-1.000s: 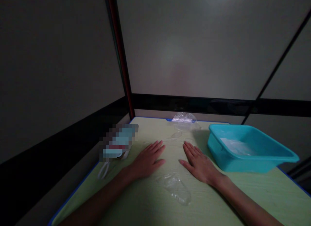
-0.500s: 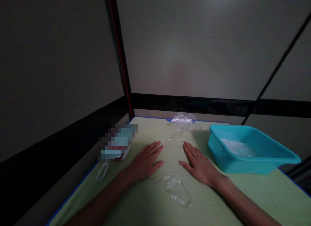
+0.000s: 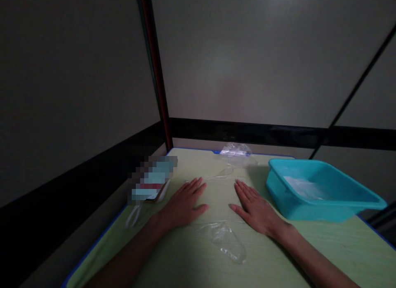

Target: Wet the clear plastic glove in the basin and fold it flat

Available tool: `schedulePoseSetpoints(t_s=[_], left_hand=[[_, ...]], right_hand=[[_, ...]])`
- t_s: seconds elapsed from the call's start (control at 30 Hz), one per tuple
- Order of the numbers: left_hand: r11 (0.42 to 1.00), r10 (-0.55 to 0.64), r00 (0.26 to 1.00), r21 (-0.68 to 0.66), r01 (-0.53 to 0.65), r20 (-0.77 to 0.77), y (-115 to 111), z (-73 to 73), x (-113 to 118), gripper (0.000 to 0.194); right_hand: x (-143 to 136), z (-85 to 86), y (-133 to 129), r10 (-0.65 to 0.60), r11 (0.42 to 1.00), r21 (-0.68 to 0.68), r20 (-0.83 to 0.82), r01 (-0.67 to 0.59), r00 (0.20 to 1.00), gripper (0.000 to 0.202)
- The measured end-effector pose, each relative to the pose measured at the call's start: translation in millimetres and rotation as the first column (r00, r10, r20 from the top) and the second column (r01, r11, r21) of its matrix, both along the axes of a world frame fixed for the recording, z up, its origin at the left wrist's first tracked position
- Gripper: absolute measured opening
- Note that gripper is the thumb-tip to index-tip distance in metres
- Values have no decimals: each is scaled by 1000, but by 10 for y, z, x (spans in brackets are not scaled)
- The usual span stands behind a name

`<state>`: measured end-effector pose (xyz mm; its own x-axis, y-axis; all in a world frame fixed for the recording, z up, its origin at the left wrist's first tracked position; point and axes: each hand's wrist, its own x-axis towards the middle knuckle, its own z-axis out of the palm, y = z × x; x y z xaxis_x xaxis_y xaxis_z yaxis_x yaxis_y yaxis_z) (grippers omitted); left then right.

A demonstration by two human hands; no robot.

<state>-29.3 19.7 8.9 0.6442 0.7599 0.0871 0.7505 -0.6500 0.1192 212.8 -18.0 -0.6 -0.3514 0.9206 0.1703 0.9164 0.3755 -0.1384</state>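
My left hand (image 3: 185,204) lies palm down on the table, fingers stretched out, holding nothing. Opposite it, my right hand (image 3: 255,208) is flat too, with its thumb apart from the other fingers. Thin clear plastic (image 3: 227,242) with a rounded edge lies in front of and between my wrists. A further stretch of see-through film (image 3: 225,172) shows just beyond my fingertips. Whether the two are one piece, and how far it runs under my hands, I cannot tell.
A turquoise plastic basin (image 3: 315,209) with a white sheet (image 3: 305,187) inside stands at the right. Crumpled clear plastic (image 3: 236,149) lies at the table's far edge. At the left is a pixelated item (image 3: 154,178) with a white strap (image 3: 133,216). Walls close in behind and left.
The view has shifted slightly, moving the table and basin a little to the right in the picture. Both hands stay flat in almost the same place.
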Motion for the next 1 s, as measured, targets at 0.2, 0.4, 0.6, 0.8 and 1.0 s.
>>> schedulePoseSetpoints(t_s=[0.2,0.4,0.6,0.8,1.0], left_hand=[[999,33,999,3,-33,14,6,-1,-82,62],[991,85,993,92,-92,82,52,10,-117,60],[988,76,982,117,-97,175,28,74,-54,57],[996,-92,983,28,88,161,-117,107,269,58],[967,-245,964,-40,250,104,-194,41,515,70]], right_hand=[[48,22,2,-7,1000,27,-50,9,999,68],[101,125,-55,-19,994,106,-33,22,999,67],[-100,191,-212,115,993,-17,-59,-116,992,74],[-177,159,-295,211,963,-154,-74,-220,975,89],[-169,135,-296,192,958,-202,-69,-202,979,91]])
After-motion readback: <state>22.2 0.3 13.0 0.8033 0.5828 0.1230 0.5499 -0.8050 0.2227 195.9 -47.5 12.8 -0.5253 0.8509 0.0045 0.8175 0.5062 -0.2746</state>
